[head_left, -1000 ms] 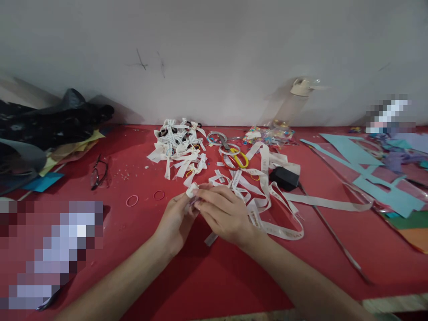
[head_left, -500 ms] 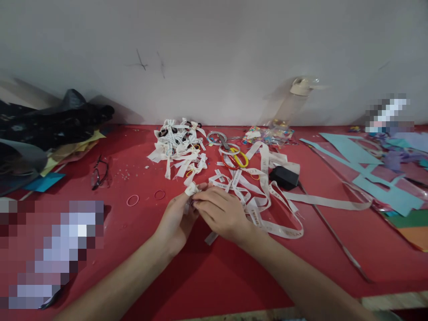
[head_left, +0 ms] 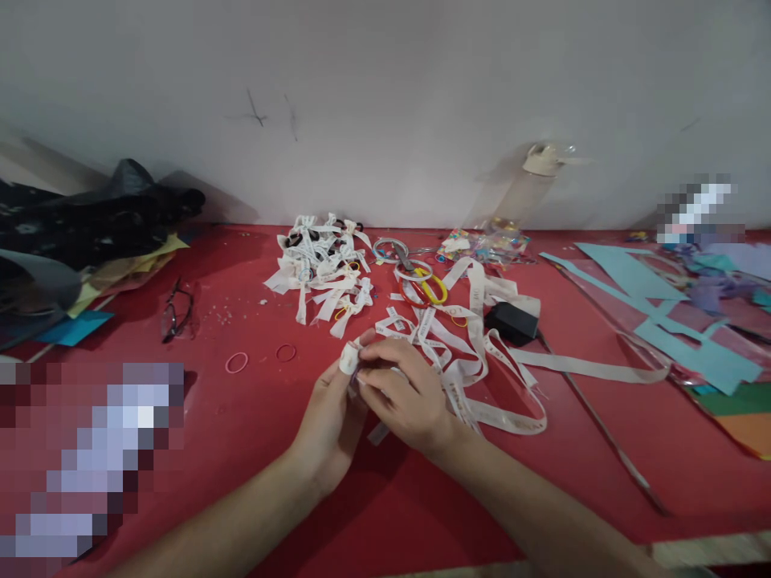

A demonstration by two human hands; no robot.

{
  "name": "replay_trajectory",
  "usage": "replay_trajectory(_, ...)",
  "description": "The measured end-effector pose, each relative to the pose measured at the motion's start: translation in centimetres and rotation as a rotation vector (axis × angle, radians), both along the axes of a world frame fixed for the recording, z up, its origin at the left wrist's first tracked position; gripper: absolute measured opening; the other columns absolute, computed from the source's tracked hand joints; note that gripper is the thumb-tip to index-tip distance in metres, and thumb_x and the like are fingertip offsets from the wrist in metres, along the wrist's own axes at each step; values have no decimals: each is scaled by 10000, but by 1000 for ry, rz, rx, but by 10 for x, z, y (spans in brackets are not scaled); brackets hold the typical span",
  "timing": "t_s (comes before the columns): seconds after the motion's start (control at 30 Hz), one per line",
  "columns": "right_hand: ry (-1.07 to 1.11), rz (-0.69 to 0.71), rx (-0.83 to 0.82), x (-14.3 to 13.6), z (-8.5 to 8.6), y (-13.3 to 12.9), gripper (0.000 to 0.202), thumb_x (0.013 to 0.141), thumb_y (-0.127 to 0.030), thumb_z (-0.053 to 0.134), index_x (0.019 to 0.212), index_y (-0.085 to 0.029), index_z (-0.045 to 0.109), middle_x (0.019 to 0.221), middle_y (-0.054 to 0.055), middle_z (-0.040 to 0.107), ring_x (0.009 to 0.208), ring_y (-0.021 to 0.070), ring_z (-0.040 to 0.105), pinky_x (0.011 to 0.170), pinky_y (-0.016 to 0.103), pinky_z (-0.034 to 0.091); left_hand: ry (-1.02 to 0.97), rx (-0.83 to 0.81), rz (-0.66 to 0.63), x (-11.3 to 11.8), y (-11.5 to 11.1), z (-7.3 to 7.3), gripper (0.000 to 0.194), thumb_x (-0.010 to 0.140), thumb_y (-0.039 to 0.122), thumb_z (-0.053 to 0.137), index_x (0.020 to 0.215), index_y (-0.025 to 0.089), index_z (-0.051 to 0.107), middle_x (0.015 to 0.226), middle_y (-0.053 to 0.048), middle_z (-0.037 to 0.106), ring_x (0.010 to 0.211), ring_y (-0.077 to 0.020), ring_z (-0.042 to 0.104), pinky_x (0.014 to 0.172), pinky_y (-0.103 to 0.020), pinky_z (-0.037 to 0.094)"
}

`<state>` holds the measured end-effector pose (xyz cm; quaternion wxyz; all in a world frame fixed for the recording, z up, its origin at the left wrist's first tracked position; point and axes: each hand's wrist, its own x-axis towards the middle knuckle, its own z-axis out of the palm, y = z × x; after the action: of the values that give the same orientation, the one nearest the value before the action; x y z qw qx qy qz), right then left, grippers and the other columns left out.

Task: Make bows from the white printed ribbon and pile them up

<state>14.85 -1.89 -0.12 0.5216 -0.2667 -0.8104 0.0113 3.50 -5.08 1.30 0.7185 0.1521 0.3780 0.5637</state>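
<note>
A short white ribbon (head_left: 348, 359) is wrapped around the thumb of my left hand (head_left: 328, 429), and its fingers are closed on it. My right hand (head_left: 406, 393) meets it from the right, thumb and fingers pinching at the same ribbon; the exact grip is hidden. A ribbon tail (head_left: 379, 433) pokes out below the hands. Just beyond them lies a pile of white ribbon knots (head_left: 328, 265), some tied on elastic hair bands. Long printed ribbons (head_left: 499, 417) are tangled to the right of my right hand.
Scissors (head_left: 429, 287) with red and yellow handles lie behind the ribbons. A black block (head_left: 511, 323) sits beside them. Pink elastic bands (head_left: 237, 363) and eyeglasses (head_left: 177, 311) are on the left. A clear bottle (head_left: 530, 189) stands by the wall, blue paper offcuts (head_left: 699, 349) at right.
Both hands have shifted slightly right and turned a little. The white ribbon around my left thumb now stands more upright, and my right fingers have bent more against it.
</note>
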Motion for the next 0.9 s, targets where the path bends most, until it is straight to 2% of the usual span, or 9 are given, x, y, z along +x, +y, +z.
replay_trajectory(0.17, 14, 0, 39, 1, 4, -1, 132, 830, -72, 586, 807, -202, 586, 885, 74, 671, 870, 181, 638, 766, 349, 566, -44, -35, -14, 5, -6, 2, 378, 789, 369, 704, 1147, 248, 676, 1042, -30, 710, 919, -156, 663, 795, -245, 530)
replay_trajectory(0.37, 42, 2, 54, 0, 11, -2, 203, 783, -6, 592, 789, -199, 529, 793, 63, 643, 781, 168, 631, 708, 315, 574, -93, -34, -16, 6, -7, 1, 427, 765, 366, 732, 1178, 284, 659, 1055, -16, 705, 889, -137, 660, 762, -217, 515)
replay_trajectory(0.57, 101, 14, 58, 1, 13, -4, 230, 772, -2, 606, 814, -207, 511, 800, 49, 629, 775, 157, 617, 687, 314, 574, -111, -27, -69, 6, -13, 1, 395, 777, 366, 727, 1164, 315, 667, 1083, 2, 693, 904, -112, 645, 767, -184, 499)
replay_trajectory(0.73, 116, 34, 78, 4, 14, -4, 225, 771, -14, 626, 841, -203, 526, 822, 58, 631, 789, 161, 624, 671, 309, 576, -142, 15, -111, 6, -12, 1, 400, 796, 380, 706, 1184, 297, 658, 1049, -15, 692, 873, -104, 633, 744, -176, 493)
replay_trajectory(0.9, 118, 30, 78, 5, 15, -4, 226, 759, -6, 638, 817, -193, 524, 815, 64, 634, 795, 168, 640, 692, 307, 579, -135, 32, -136, 6, -11, 0, 437, 817, 374, 685, 1242, 295, 617, 1017, -9, 689, 782, -99, 620, 675, -184, 480)
